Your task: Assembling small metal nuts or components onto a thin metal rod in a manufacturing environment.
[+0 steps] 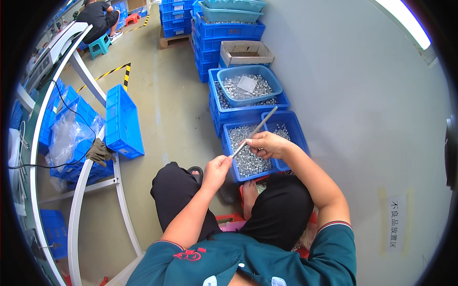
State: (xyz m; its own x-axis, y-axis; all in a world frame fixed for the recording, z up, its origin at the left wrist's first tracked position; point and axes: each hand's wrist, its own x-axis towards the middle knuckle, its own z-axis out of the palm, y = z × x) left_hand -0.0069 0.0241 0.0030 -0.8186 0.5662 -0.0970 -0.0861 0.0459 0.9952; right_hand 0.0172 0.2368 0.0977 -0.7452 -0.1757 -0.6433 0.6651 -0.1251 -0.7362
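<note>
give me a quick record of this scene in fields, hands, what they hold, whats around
left hand: grips the lower end of a thin metal rod
right hand: pinches the rod near its middle
below the hands: blue crate of small metal parts
further off: round blue basin of parts, stacked blue crates
left side: blue crate on the floor

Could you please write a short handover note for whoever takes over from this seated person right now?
Left hand: gripping the near end of a thin grey rod.
Right hand: pinched on the rod's middle; whether it holds a small part cannot be seen.
Rod: slants up and away over the blue crate of small shiny metal parts in front of the knees.
Behind it, another blue crate holds more parts, with a light blue basket of parts on top.
Done: unclear; no parts visibly threaded on the rod.
Left: the near crate looks nearly full.
</note>
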